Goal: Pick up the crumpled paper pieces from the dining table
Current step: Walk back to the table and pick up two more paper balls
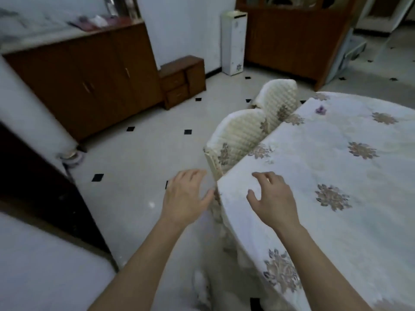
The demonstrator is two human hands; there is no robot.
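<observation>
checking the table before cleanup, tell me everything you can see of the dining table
The dining table fills the right side of the view, its top fully draped in a whitish cloth with scattered beige-grey floral motifs; the cloth hangs over the near edge, hiding any legs. Its edge looks curved. Two chairs with quilted cream covers are pushed against its far-left side. The right hand hovers over or rests on its near corner, fingers spread; contact is unclear. A small purplish thing lies near the far edge, too blurred to identify.

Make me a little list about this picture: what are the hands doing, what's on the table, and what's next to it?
left hand: open, empty, over the floor beside the table edge
right hand: open, empty, above the table
table: white cloth with flower patterns
crumpled paper: none clearly visible
chairs: two, covered, pushed against the table
</observation>
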